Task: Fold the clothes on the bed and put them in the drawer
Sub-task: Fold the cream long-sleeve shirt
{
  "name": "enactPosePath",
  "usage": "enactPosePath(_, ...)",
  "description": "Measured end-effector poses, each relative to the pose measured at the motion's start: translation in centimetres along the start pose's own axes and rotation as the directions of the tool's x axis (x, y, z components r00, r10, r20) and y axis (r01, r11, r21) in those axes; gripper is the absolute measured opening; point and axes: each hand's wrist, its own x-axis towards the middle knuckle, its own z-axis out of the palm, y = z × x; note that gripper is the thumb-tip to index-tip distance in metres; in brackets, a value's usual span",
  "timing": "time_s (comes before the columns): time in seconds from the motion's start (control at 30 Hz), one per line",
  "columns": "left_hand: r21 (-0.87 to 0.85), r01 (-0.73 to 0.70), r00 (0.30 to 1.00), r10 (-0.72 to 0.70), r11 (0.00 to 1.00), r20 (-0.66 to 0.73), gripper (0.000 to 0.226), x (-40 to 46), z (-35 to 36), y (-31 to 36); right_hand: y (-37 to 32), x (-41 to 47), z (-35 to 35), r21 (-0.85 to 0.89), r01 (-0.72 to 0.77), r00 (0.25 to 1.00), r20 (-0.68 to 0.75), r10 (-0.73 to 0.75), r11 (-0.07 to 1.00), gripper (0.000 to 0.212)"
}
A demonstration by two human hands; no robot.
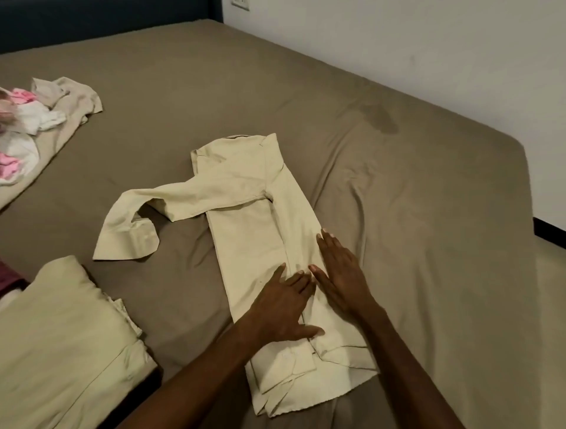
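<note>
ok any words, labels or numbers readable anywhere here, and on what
None can be read.
The shirt under the left hand and right hand shows no print or tag.
The clothes pile, folded cloth and bed sheet are plain.
The wall socket bears no legible marking.

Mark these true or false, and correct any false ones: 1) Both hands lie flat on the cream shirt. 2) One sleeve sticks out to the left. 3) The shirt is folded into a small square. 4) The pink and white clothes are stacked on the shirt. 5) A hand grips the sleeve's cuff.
1) True: the left hand and right hand press flat on the cream shirt.
2) True: the sleeve lies out to the left.
3) False: it is a long strip.
4) False: the pink and white clothes lie apart, far left.
5) False: neither hand touches it.
</note>
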Motion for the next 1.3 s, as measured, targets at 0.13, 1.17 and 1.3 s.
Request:
enactPosePath(0.13, -0.102, -0.005, 0.969, -0.02, 0.995, -0.247, 0.066, 0.2, -0.5, -0.9, 1.5, 5.9, 0.8, -0.062, 0.042, 0.997, 0.071, -0.038, 0.997, 0.054)
enactPosePath(1.17, -0.521, 0.633, 0.591, -0.793, 0.572, -0.152, 0.032, 33.2, -5.0, -34.9, 8.2, 19.0, 7.0, -0.033, 0.101, 0.995, 0.015, -0.101, 0.994, 0.08)
enactPosePath(1.3, -0.493, 0.657, 0.635, -0.771, 0.57, -0.046, 0.048, 32.6, -5.2, -35.6, 8.1, 18.9, 6.7, -0.013, 0.1, 0.995, 0.016, -0.099, 0.995, 0.081)
